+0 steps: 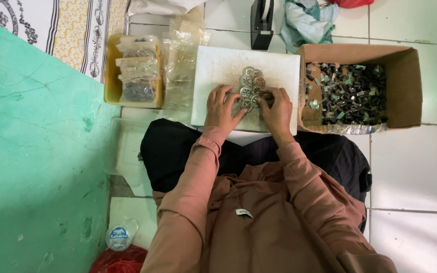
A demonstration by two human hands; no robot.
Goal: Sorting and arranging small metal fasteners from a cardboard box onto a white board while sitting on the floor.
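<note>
Metal rings (251, 86) at frame centre are being sorted (likely counted); left hand (222, 108) and right hand (277, 110) rest open-fingered together on them.

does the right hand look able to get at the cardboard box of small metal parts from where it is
Probably yes. The right hand rests on the metal rings on the white board, and the cardboard box sits open-topped just beside the board on that side, with nothing between them.
</note>
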